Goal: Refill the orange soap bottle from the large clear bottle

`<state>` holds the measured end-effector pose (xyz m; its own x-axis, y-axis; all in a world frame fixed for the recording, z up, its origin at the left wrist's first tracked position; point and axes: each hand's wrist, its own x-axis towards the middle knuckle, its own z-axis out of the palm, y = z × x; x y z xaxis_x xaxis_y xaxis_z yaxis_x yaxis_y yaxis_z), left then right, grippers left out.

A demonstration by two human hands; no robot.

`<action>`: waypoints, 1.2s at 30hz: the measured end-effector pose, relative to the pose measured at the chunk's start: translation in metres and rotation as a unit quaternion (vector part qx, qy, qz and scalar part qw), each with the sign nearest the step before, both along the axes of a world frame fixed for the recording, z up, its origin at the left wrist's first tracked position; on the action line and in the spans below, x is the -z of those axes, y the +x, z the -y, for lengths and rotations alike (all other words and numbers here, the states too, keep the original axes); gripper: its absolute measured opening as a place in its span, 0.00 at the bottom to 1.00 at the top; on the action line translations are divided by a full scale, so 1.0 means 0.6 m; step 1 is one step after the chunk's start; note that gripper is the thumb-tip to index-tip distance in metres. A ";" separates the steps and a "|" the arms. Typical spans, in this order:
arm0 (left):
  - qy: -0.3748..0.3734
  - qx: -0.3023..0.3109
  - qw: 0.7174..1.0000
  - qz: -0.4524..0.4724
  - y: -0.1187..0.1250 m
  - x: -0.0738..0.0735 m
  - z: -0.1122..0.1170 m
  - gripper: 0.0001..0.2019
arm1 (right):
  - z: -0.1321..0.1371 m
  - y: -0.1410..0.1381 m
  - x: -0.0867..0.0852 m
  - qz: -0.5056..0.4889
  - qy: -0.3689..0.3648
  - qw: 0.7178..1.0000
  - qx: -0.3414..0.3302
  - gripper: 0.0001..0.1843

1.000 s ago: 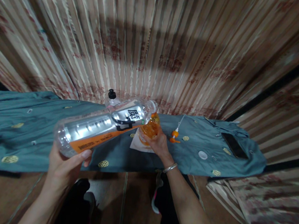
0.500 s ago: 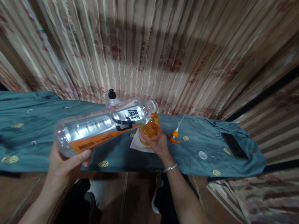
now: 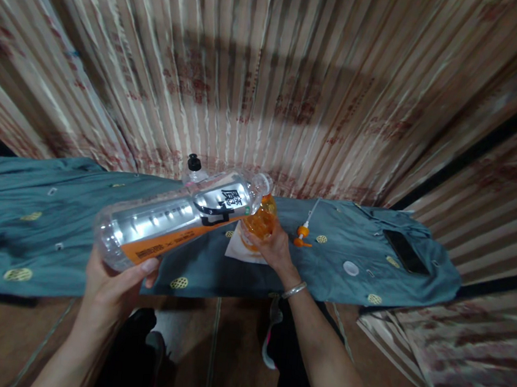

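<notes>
My left hand (image 3: 117,283) is closed around the base end of a large clear plastic bottle (image 3: 182,216) with a silver and orange label. The bottle is tilted, its neck to the right and higher than its base. Its mouth lies over the top of an orange see-through bottle (image 3: 259,221); whether the two touch I cannot tell. With a bracelet on its wrist, my right hand (image 3: 274,247) grips the orange bottle, which stands on a white cloth or paper (image 3: 243,253). To the right lies an orange pump head (image 3: 301,235) with a white tube.
A green patterned cloth (image 3: 345,289) covers the narrow table. Behind the clear bottle stands another bottle with a black cap (image 3: 194,162). A white round disc (image 3: 351,268) and a black phone (image 3: 404,252) lie to the right. A striped curtain (image 3: 261,83) hangs along the back.
</notes>
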<state>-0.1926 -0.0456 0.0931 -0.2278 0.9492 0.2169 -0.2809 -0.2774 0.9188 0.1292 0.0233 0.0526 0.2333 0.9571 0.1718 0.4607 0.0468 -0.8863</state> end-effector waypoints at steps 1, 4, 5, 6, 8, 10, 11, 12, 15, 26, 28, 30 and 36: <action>-0.001 0.001 1.000 -0.002 0.000 0.001 -0.001 0.45 | 0.000 0.001 0.000 0.001 0.002 1.000 -0.002 0.36; -0.001 0.002 1.000 -0.003 -0.001 0.001 -0.002 0.45 | 0.000 0.002 0.003 0.007 0.007 1.000 0.001 0.36; 0.000 0.001 1.000 -0.002 0.000 0.001 -0.002 0.45 | 0.000 0.002 0.004 0.008 0.008 1.000 0.002 0.36; 0.000 0.001 1.000 -0.001 0.000 0.000 -0.001 0.46 | -0.001 0.002 0.005 0.008 0.011 1.000 0.003 0.36; 0.006 0.004 1.000 0.000 0.002 -0.002 -0.001 0.45 | -0.002 0.002 0.007 0.005 0.015 1.000 0.001 0.36; 0.013 0.008 1.000 -0.003 0.004 -0.003 -0.001 0.44 | -0.003 0.002 0.010 0.001 0.016 1.000 0.001 0.36; 0.017 0.009 1.000 -0.004 0.005 -0.004 -0.001 0.44 | -0.004 0.003 0.012 0.000 0.016 1.000 0.002 0.36; 0.019 0.010 1.000 -0.006 0.005 -0.004 -0.001 0.44 | -0.005 0.003 0.014 -0.002 0.016 1.000 0.002 0.36; 0.020 0.013 1.000 -0.008 0.006 -0.005 -0.001 0.43 | -0.007 0.003 0.019 -0.007 0.023 1.000 0.002 0.36; 0.011 0.001 1.000 -0.010 0.005 -0.001 0.000 0.45 | -0.006 0.007 0.016 -0.005 0.015 1.000 -0.006 0.37; 0.009 0.001 1.000 -0.007 0.005 -0.002 0.000 0.46 | -0.007 0.007 0.015 -0.005 0.015 1.000 -0.007 0.38; 0.006 0.004 1.000 -0.006 0.005 -0.003 0.000 0.46 | -0.007 0.007 0.015 -0.004 0.016 1.000 -0.008 0.38; 0.016 0.003 1.000 -0.010 0.007 -0.004 0.001 0.43 | -0.008 0.005 0.018 0.002 0.026 1.000 0.001 0.39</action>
